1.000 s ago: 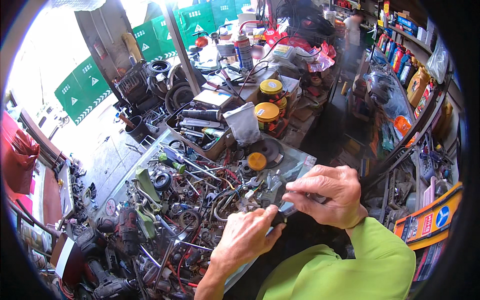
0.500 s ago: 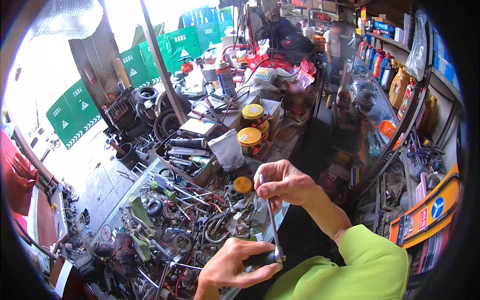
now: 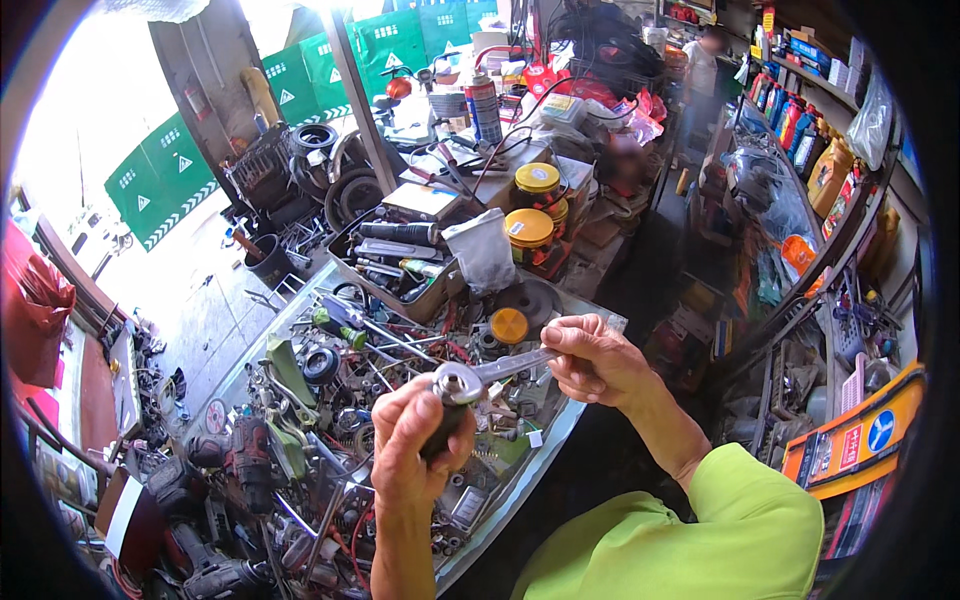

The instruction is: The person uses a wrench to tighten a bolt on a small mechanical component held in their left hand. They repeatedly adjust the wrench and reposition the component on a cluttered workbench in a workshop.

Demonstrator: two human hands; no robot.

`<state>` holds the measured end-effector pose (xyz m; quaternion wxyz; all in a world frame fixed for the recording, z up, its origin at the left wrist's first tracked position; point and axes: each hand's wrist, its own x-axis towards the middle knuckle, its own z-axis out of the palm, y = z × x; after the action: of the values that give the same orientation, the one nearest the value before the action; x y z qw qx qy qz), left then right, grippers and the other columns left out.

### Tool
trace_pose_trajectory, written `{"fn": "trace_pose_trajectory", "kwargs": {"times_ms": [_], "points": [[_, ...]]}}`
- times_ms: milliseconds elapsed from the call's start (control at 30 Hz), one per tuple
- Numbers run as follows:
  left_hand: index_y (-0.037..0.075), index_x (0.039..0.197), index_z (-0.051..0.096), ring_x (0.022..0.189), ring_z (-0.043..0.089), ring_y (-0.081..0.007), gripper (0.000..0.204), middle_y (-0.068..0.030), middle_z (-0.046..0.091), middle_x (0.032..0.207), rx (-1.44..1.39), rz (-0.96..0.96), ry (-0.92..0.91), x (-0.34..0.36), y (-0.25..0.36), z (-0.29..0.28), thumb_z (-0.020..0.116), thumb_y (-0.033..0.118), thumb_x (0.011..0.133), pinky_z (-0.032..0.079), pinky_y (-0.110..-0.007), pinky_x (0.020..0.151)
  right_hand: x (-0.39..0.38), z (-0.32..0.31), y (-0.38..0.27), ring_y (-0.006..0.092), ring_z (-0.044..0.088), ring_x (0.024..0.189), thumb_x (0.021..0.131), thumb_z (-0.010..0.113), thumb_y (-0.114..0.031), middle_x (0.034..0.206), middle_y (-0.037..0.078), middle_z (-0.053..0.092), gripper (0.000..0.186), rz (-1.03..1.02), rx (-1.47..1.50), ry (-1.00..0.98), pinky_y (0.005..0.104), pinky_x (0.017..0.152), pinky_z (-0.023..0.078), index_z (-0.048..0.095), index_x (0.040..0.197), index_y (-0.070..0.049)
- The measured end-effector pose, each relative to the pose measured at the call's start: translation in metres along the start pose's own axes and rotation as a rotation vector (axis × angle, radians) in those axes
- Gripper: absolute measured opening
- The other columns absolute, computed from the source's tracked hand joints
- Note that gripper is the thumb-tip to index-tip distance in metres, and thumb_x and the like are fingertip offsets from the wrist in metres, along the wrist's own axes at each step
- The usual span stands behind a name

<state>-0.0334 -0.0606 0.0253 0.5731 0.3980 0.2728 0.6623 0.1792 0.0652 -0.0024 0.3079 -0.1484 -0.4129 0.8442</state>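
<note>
I am looking down on a crowded workshop, its workbench (image 3: 560, 440) buried in loose parts, tools and wire, with shelves of bottles running off toward two o'clock and green barrier panels standing at eleven. Over the near edge of the bench, my left hand (image 3: 420, 450) is closing tightly around a dark handle, while my right hand (image 3: 600, 362), at about three o'clock from it, is pinching the shank of a wrench (image 3: 490, 375) between thumb and fingers. The wrench is bridging the two hands: bright, flat steel, its ring end sitting on top of whatever the left hand is gripping, the far end hidden in the right fingers. I judge the ring could be slipping off under a pull, since the pinch is light, and dropping into the clutter below. A small orange-lidded tin (image 3: 509, 326) is sitting just beyond, at twelve.
</note>
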Motion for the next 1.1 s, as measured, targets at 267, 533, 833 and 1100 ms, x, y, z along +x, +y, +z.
{"fn": "trace_pose_trajectory", "kwargs": {"times_ms": [267, 533, 833, 1100], "points": [[-0.007, 0.105, 0.061, 0.04, 0.033, -0.004, 0.047, -0.005, 0.051, 0.058, -0.048, -0.004, 0.067, 0.003, -0.006, -0.008, 0.052, 0.039, 0.101, 0.025, -0.02, 0.037, -0.013, 0.021, 0.001, 0.0027, 0.047, 0.049, 0.098, 0.061, -0.026, 0.061, -0.001, 0.058, 0.032, -0.141, -0.494, 0.116, 0.0202, 0.043, 0.036, 0.069, 0.081, -0.001], [-0.008, 0.096, 0.06, 0.04, 0.036, -0.0072, 0.05, -0.0066, 0.052, 0.058, 0.076, -0.041, -0.006, 0.003, -0.007, -0.009, 0.055, 0.041, 0.095, 0.025, -0.024, 0.037, -0.024, 0.012, -0.001, 0.005, 0.059, 0.076, 0.093, 0.069, -0.016, 0.081, 0.003, 0.07, 0.02, -0.416, -0.826, 0.022, 0.0226, 0.064, 0.047, 0.074, 0.1, 0.002], [-0.002, 0.117, 0.057, 0.048, 0.05, -0.0134, 0.031, -0.0146, 0.064, 0.083, 0.223, -0.048, 0.053, -0.013, -0.012, -0.006, 0.056, 0.023, 0.098, 0.038, -0.022, 0.042, -0.017, -0.014, 0.008, 0.0057, 0.056, 0.079, 0.096, 0.066, -0.024, 0.088, 0.003, 0.069, 0.027, -0.279, -0.587, -0.219, 0.0234, 0.065, 0.045, 0.073, 0.108, -0.001], [0.003, 0.095, 0.058, 0.037, 0.037, -0.0074, 0.028, -0.0022, 0.05, 0.054, 0.424, -0.009, 0.095, 0.002, -0.011, 0.003, 0.055, 0.031, 0.099, 0.027, -0.022, 0.034, -0.017, -0.004, 0.012, 0.0107, 0.063, 0.071, 0.095, 0.066, -0.024, 0.091, 0.01, 0.074, 0.03, -0.449, -0.773, -0.103, 0.026, 0.058, 0.047, 0.071, 0.117, -0.003]]}}
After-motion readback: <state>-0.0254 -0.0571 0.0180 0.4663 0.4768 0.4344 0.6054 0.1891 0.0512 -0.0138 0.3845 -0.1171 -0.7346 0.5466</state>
